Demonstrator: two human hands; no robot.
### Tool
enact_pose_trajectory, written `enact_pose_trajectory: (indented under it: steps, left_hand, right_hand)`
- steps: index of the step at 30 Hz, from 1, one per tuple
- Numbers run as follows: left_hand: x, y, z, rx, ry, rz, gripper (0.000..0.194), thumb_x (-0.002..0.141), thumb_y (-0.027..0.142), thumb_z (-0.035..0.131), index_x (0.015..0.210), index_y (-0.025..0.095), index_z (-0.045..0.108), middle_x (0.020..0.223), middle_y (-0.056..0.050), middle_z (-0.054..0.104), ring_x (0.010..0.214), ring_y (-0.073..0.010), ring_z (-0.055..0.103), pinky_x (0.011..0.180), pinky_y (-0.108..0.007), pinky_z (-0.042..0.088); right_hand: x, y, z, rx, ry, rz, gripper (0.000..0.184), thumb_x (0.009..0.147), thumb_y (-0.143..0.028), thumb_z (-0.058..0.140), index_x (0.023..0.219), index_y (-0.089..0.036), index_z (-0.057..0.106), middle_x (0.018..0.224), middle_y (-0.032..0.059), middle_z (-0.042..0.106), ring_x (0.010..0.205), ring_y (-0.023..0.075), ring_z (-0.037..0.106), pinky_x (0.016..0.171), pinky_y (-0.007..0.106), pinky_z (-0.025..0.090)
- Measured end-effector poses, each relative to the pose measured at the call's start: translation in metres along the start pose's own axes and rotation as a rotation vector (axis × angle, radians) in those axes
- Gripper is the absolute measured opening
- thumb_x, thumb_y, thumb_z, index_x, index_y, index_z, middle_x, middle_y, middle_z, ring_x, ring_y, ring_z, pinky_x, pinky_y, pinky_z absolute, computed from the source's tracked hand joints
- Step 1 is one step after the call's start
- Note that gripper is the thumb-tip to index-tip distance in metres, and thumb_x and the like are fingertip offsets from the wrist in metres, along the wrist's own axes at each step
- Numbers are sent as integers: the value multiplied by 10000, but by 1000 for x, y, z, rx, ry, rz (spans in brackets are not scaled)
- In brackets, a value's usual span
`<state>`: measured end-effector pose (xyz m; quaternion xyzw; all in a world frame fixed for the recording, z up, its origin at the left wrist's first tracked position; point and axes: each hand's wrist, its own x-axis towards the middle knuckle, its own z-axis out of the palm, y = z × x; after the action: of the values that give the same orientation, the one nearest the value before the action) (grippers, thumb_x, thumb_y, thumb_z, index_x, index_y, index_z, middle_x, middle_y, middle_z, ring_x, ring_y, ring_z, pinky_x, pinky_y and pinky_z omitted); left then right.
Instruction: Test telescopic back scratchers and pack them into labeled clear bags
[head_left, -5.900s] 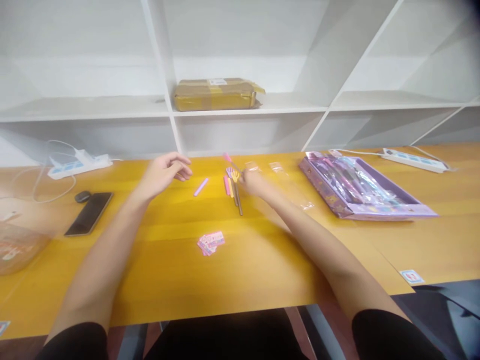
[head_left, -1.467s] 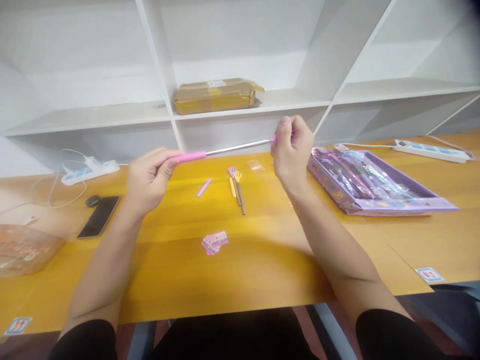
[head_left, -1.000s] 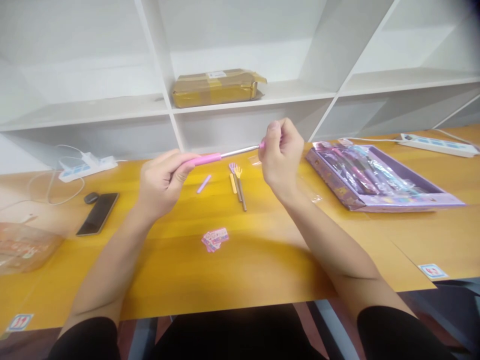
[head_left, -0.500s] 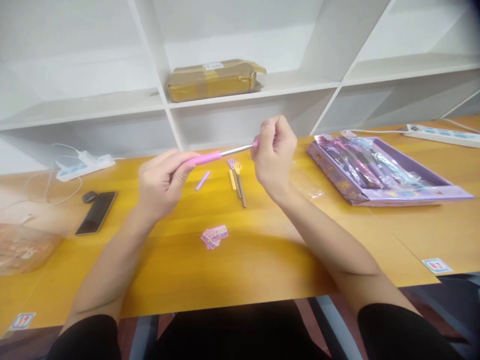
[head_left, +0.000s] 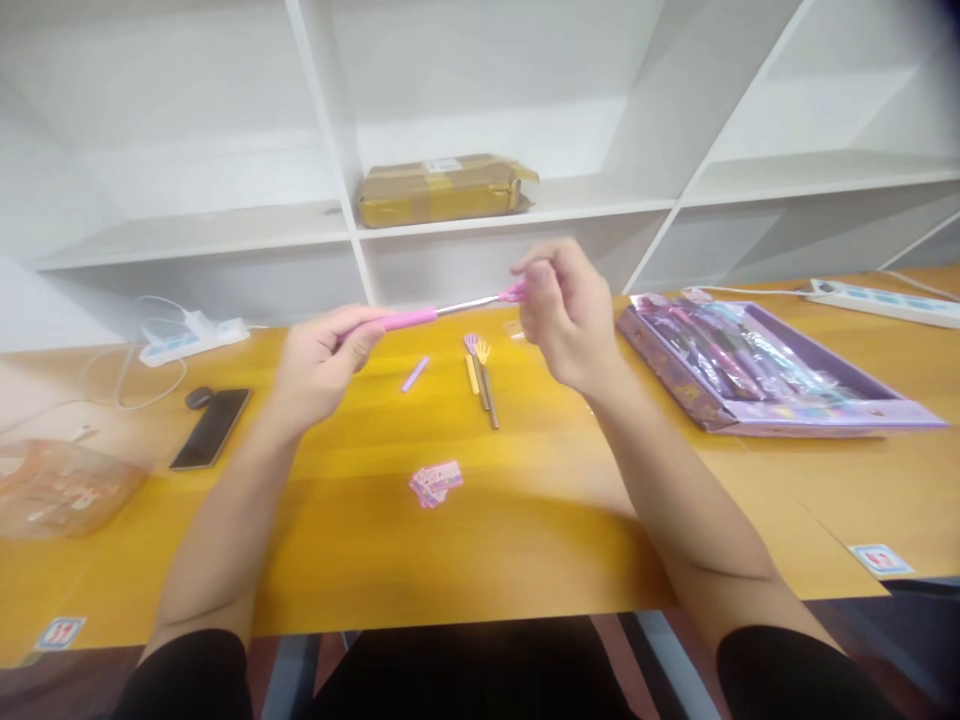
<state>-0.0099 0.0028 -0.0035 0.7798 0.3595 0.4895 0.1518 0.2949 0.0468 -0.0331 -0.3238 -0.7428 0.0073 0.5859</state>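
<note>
A pink back scratcher (head_left: 466, 304) with a metal rod is held level above the table, between my two hands. My left hand (head_left: 319, 365) is closed round its pink grip. At the other end, my right hand (head_left: 566, 310) has its curled fingers at the pink claw head, which they partly hide. Below lie a purple-clawed rod (head_left: 472, 345) and a yellow-clawed rod (head_left: 484, 358), side by side. A yellow grip (head_left: 472, 375) lies against them, and a purple grip (head_left: 415, 374) rests apart to the left. Nearer me is a small pile of pink printed cards (head_left: 436, 483).
At right stands a purple display box (head_left: 817, 405) of wrapped back scratchers. A phone (head_left: 211, 428), a power strip (head_left: 195, 342) and an orange-tinted plastic bag (head_left: 67, 490) are at left. A taped carton (head_left: 442, 190) sits on the white shelf behind.
My right hand's fingers have loosened a little, and more of the pink claw head shows. My left hand keeps its hold on the grip. The view has tilted slightly.
</note>
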Motion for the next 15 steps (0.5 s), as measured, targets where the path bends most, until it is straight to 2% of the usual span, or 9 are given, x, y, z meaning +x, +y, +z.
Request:
enact_pose_trajectory:
  steps: [2,4,8,10,12,15]
  left_hand:
    - [1,-5,-10,-107,35,-79,373,1072,549,702,1106,221,878,581,30,430,522,-116,350,491,-279,272]
    - [2,-9,-17,-148,60,-128,365,1063,548,717,1073,219,875,566,39,380,512,-112,320,485,-280,243]
    - [2,-10,-24,-79,12,-181,416,1091,582,656,1059,222,863,572,32,390,518,-123,354,503,-286,283]
    - [2,-7,-24,114,-6,-170,451,1113,600,600,1071,226,849,595,13,467,545,-144,428,532,-291,329]
    - [2,-4,-23,452,-44,-114,458,1114,610,590,1060,223,828,695,-31,612,635,-180,548,590,-305,381]
    - [0,-1,-16,877,-198,8,470,1145,582,535,1031,198,781,922,-100,757,839,-249,684,688,-337,428]
  right_hand:
    - [4,-7,-16,-31,-127,-36,527,1148,-648,541,1530,-285,571,1130,94,674,789,203,630,711,401,577]
    - [7,-13,-28,-98,-189,-83,535,1131,-595,603,1573,-299,549,1200,116,671,812,224,640,759,443,605]
    - [9,-18,-33,-277,-186,-196,359,1191,-467,475,1475,-307,625,1216,132,666,992,280,678,882,476,602]
    - [8,-18,-28,-371,-187,-214,344,1209,-438,415,1422,-295,645,1197,130,664,1036,285,670,865,443,580]
    - [5,-16,-21,-467,-222,-208,343,1219,-425,391,1345,-269,668,1139,118,661,963,257,644,774,378,528]
    - [0,-14,-9,-578,-316,-204,344,1225,-402,393,1221,-235,693,1067,96,656,804,202,558,638,327,370]
